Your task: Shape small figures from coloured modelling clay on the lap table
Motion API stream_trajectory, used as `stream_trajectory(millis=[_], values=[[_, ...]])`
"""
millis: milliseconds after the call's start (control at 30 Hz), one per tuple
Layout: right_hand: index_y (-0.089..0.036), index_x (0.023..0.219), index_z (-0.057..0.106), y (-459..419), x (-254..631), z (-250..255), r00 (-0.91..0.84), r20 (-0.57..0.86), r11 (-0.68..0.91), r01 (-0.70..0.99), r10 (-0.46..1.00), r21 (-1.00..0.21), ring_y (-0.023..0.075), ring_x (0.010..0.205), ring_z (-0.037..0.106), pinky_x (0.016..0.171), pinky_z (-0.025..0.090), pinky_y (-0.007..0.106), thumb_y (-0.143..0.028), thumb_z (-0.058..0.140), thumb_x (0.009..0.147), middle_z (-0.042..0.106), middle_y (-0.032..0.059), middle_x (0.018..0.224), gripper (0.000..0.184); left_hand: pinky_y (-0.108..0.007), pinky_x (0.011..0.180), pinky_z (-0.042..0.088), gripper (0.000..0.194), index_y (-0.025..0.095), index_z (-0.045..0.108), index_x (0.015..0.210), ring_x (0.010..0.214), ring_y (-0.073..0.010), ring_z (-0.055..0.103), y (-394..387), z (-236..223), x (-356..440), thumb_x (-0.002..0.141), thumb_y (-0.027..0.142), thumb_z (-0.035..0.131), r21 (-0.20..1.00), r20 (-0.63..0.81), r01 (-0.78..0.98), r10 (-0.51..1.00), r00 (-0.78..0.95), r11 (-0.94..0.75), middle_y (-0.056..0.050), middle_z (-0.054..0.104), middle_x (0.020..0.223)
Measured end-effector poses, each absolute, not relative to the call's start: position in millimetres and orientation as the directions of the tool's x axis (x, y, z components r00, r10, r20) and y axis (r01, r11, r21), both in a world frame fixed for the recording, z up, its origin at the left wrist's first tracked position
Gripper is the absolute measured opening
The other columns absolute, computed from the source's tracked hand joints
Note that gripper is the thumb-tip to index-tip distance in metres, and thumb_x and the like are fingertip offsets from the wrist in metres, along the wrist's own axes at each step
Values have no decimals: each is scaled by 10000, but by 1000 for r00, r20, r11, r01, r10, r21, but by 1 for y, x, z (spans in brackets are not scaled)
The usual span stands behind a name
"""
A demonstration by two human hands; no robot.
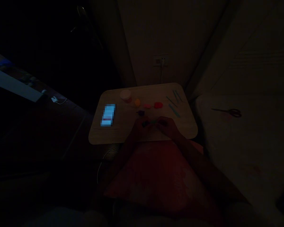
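Note:
The scene is very dark. Near the front edge of a small wooden table (118, 134), my left hand (140, 125) and my right hand (168, 125) meet with fingers curled inward. A small dim greenish piece (153, 122) shows between the fingertips, apparently pinched by both hands; its kind is hard to make out. Just beyond my left hand lies a dark purple lump (141, 113) with a thin stem-like point. Further back are a pink piece (147, 106), a bright red lump (158, 105) and an orange lump (137, 102).
Several thin teal tools (174, 110) lie at the table's right. A lidded tub (126, 96) stands at the back left, and a lit phone (108, 115) lies on the left. Scissors (229, 112) rest on a pale surface at right. A wall socket (161, 60) holds a plug.

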State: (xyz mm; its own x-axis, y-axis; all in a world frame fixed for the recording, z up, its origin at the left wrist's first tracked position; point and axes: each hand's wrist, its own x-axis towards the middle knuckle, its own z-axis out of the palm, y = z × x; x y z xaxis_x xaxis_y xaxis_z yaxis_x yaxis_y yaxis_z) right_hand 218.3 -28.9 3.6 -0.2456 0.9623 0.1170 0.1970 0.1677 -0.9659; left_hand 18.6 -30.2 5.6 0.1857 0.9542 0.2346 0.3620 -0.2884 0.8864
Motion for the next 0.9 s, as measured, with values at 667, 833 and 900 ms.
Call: stream_trajectory(millis=[667, 833, 900], values=[[-185, 787, 708, -29, 218, 5, -263, 172, 238, 242, 949, -941, 155, 655, 566, 613, 426, 274, -374, 669, 815, 665, 22, 704, 195, -271, 686, 484, 276, 172, 723, 752, 699, -141, 595, -30, 9, 17, 814, 435, 779, 898, 219, 352, 961, 167, -266, -9, 685, 728], [-190, 773, 696, -29, 217, 5, -249, 172, 228, 214, 953, -950, 151, 650, 541, 606, 414, 271, -388, 664, 826, 633, 10, 681, 208, -259, 666, 477, 284, 165, 719, 728, 683, -135, 592, -30, 9, 16, 821, 429, 766, 892, 214, 369, 963, 166, -261, -5, 683, 710], [-192, 774, 688, -29, 217, 3, -229, 163, 208, 190, 960, -959, 150, 651, 536, 604, 412, 271, -394, 658, 831, 625, 8, 685, 212, -259, 670, 489, 266, 164, 726, 762, 689, -137, 600, -30, 10, 17, 831, 420, 753, 897, 205, 365, 966, 156, -249, -7, 694, 725]])
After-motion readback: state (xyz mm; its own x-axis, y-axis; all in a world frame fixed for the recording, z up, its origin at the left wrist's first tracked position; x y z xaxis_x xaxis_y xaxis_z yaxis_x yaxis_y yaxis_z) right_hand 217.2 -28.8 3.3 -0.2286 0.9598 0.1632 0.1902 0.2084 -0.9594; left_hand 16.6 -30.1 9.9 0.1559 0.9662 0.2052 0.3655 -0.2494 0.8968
